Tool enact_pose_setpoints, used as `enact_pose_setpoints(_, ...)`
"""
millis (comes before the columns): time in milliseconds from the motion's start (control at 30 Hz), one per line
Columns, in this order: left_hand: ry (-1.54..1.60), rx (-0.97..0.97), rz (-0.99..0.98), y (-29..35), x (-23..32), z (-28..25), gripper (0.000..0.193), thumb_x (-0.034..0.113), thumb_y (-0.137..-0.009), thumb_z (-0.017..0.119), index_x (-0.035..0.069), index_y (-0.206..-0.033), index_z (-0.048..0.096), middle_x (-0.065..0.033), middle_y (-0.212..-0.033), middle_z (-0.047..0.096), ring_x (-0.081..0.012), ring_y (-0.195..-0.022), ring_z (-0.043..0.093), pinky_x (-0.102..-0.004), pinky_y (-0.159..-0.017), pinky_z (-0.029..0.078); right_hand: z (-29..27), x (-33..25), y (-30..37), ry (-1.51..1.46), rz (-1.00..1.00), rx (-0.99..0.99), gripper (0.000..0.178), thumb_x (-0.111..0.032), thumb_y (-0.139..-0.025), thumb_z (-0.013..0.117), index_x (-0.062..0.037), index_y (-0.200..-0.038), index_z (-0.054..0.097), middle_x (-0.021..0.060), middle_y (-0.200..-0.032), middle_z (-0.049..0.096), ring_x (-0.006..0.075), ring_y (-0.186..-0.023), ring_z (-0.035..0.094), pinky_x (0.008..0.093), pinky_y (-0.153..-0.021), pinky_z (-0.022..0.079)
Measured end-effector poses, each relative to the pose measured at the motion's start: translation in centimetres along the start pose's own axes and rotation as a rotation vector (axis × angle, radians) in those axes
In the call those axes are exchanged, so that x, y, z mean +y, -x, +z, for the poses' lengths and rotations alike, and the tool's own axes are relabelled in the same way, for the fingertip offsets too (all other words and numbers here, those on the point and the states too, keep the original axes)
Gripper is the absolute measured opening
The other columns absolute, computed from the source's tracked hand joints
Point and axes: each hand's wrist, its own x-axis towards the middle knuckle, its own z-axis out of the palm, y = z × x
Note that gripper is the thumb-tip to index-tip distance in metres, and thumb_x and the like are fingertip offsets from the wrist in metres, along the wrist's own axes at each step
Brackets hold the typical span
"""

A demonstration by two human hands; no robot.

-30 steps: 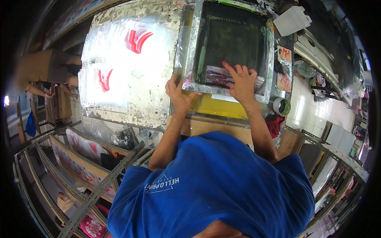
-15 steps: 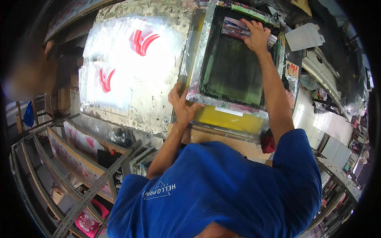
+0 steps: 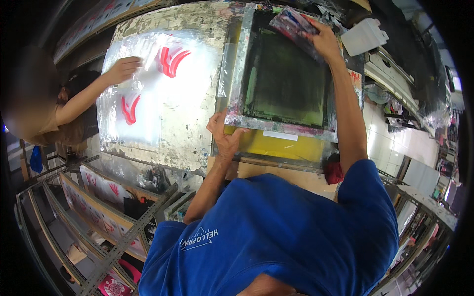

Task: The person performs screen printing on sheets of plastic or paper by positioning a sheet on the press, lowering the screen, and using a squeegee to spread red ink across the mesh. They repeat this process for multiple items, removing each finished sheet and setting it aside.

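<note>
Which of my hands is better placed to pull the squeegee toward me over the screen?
Probably your right hand: its fingers hold the squeegee at the far end of the screen. Your left hand is at the near left corner, well away from the squeegee.

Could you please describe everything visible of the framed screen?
The framed screen is rectangular: a dark, greenish panel inside a pale frame smeared with pink. It lies over a yellow surface, visible along its near edge. The left hand appears to touch its near left corner; the right hand holds a stained squeegee at its far end.
</note>
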Motion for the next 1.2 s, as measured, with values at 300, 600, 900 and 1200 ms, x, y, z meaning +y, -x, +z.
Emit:
enact_pose_setpoints(300, 0.069, 0.157, 0.151, -8.7, 10.3, -3.0, 0.068, 0.022, -0.076, 0.086, -0.005, -0.130, 0.055, -0.0197, -0.123, 0.055, -0.0323, -0.115, 0.047, -0.0443, -0.103, 0.036, -6.5, -22.1, 13.8, 0.486, -0.263, 0.078, 0.054, -0.015, -0.077, 0.076, -0.0285, -0.128, 0.068, 0.0123, -0.102, 0.071, 0.0333, -0.092, 0.065, 0.0398, -0.084, 0.050)
enact_pose_setpoints(600, 0.396, 0.129, 0.355, -12.5, 12.9, -4.5, 0.042, 0.009, -0.087, 0.073, 0.000, -0.124, 0.057, -0.0121, -0.106, 0.069, -0.0244, -0.100, 0.061, -0.0369, -0.094, 0.046, -12.6, -26.9, 3.3, 0.464, -0.155, 0.163, 0.044, -0.022, -0.075, 0.063, -0.0113, -0.116, 0.075, 0.0082, -0.084, 0.074, 0.0184, -0.060, 0.056, 0.0319, -0.060, 0.047)
enact_pose_setpoints(900, -0.461, 0.142, 0.244, -12.5, -0.7, -3.4, 0.019, 0.014, -0.090, 0.071, 0.008, -0.107, 0.073, -0.0072, -0.114, 0.070, -0.0272, -0.104, 0.062, -0.0415, -0.087, 0.045, -13.2, -28.0, 0.9, 0.389, -0.204, 0.222, 0.040, -0.017, -0.082, 0.062, -0.0048, -0.119, 0.071, 0.0187, -0.119, 0.070, 0.0328, -0.109, 0.065, 0.0410, -0.102, 0.048)
enact_pose_setpoints(1200, -0.502, 0.061, 0.075, -14.3, -7.4, -4.0, 0.010, 0.017, -0.075, 0.078, 0.015, -0.084, 0.076, -0.0034, -0.100, 0.065, -0.0262, -0.094, 0.061, -0.0431, -0.079, 0.048, -12.4, -29.4, 2.2, 0.581, -0.245, 0.243, 0.038, -0.018, -0.084, 0.060, -0.0076, -0.119, 0.072, 0.0168, -0.119, 0.070, 0.0306, -0.108, 0.063, 0.0435, -0.102, 0.046)
